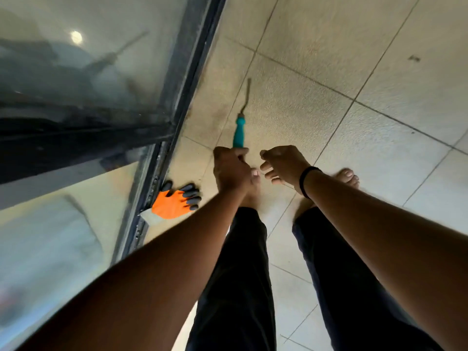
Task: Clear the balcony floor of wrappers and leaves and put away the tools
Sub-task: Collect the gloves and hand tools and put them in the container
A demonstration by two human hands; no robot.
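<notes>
One glove (177,201), cuff half-hidden

Glass door (76,84) walls the left

Tiled floor (379,34) bears an orange glove (174,202); bare feet (348,177).

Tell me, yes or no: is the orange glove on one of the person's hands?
No. The orange glove lies on the floor by the door track, while the bare left hand grips the teal-handled tool.
</notes>
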